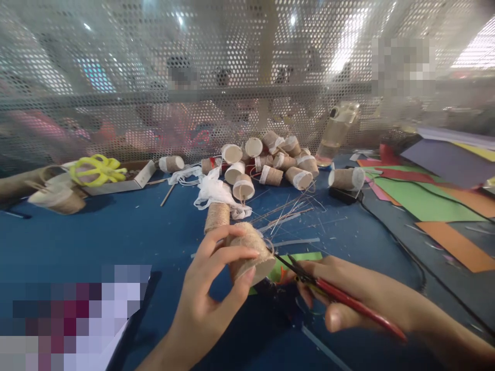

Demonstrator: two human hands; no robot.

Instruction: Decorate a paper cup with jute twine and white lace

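Note:
My left hand (211,296) is closed round a small paper cup wrapped in jute twine (251,253), held tilted above the blue table. My right hand (350,296) grips red-handled scissors (340,296); their dark blades point left and meet the cup's rim, where a loose twine end sticks out. Just behind the cup stands a spool of jute twine (216,216), with a scrap of white lace ribbon (214,193) draped over it.
Several lace-trimmed twine-wrapped cups (273,165) lie heaped at the back by a perforated metal screen (193,77). Yellow scissors (96,169) rest on a box at left. Coloured paper sheets (425,198) and a black cable (402,252) lie at right. A bottle (336,131) leans against the screen.

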